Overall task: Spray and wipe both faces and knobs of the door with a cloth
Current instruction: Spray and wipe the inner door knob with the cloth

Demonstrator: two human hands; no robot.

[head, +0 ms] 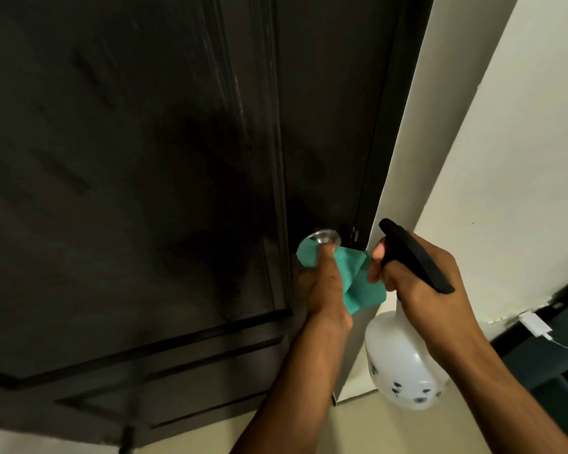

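Dark wood fills most of the view, beside a pale cream wall [505, 158]. The left hand [325, 283] pinches a soft teal cloth [358, 280] against the round shiny metal knob [322, 238], with the thumb pressing on top. The right hand [420, 283] is curled around the black trigger top of a white plastic spray bottle [404, 365], which hangs just beside the cloth. The tall dark brown door [145, 158] looks streaky and wet in places. The cloth might slip off the smooth knob if the grip loosens. The bottle could also bump the door edge, because it hangs so close.
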